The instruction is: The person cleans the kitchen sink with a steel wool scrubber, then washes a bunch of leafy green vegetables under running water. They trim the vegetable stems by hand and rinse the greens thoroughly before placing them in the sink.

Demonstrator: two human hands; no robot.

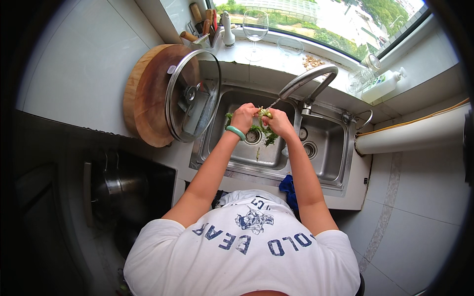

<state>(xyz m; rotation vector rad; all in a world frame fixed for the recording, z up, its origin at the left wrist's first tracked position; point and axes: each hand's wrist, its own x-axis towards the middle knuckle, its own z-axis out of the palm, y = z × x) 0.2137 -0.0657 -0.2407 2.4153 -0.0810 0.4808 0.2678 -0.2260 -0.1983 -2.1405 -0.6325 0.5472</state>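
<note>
Over the left basin of a steel double sink (287,161), both my hands meet at a bunch of leafy greens (266,113). My left hand (244,116), with a green bangle at the wrist, pinches the pale stem ends. My right hand (278,121) grips the same stems from the other side, and dark green leaves hang below it. More leaves show beside my left hand and near the drain (253,136). A loose piece of stem (257,154) lies on the basin floor. The curved faucet (309,79) ends just above my hands, with a thin stream of water at its mouth.
Round wooden boards (148,96) and a glass lid (192,96) stand left of the sink. The windowsill holds a knife holder (207,40), a wine glass (255,27), glass jars (361,79) and a pump bottle (381,86). A blue cloth (289,190) hangs at the front edge.
</note>
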